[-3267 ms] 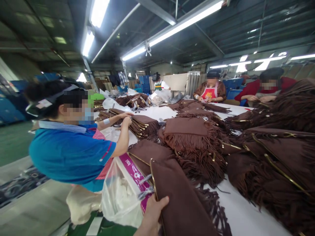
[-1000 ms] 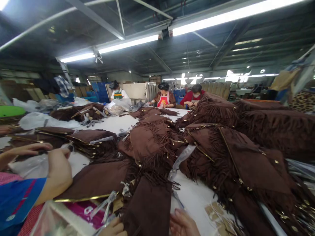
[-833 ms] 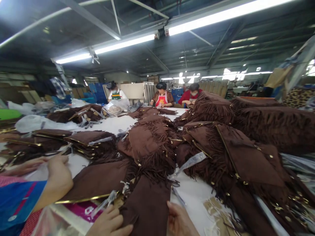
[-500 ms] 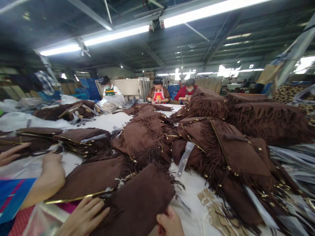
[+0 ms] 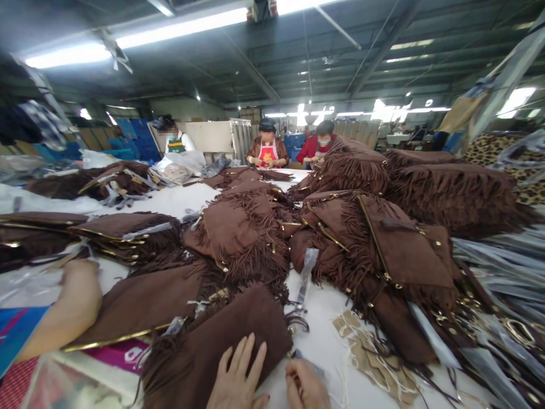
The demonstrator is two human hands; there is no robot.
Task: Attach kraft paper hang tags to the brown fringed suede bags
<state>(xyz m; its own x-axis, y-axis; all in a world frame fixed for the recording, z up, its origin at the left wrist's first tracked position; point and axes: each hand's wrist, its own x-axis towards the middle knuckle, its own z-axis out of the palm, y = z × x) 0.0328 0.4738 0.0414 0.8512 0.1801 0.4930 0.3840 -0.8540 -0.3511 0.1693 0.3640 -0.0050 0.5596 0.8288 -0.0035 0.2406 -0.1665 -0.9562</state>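
A dark brown fringed suede bag (image 5: 238, 329) lies at the front of the table, its fringe falling toward the lower left. My left hand (image 5: 238, 372) rests flat on the bag with fingers spread. Just right of the bag's edge, my right hand (image 5: 307, 385) is closed, its fingers curled together; whatever they may hold is hidden. A dark cord and a clear plastic strip (image 5: 307, 272) show beyond the bag's right side. Another brown bag (image 5: 145, 301) with a gold zip lies behind on the left.
Tan tags with white strings (image 5: 374, 358) lie at the right, beside straps with gold clasps (image 5: 519, 329). Fringed bags are heaped (image 5: 395, 244) across the middle and right. A co-worker's arm (image 5: 76, 301) reaches in at left. Several people sit across the table.
My left hand has moved right, from beside the bag onto its face. My right hand has left the bag's edge and curled beside it. The view has shifted slightly.
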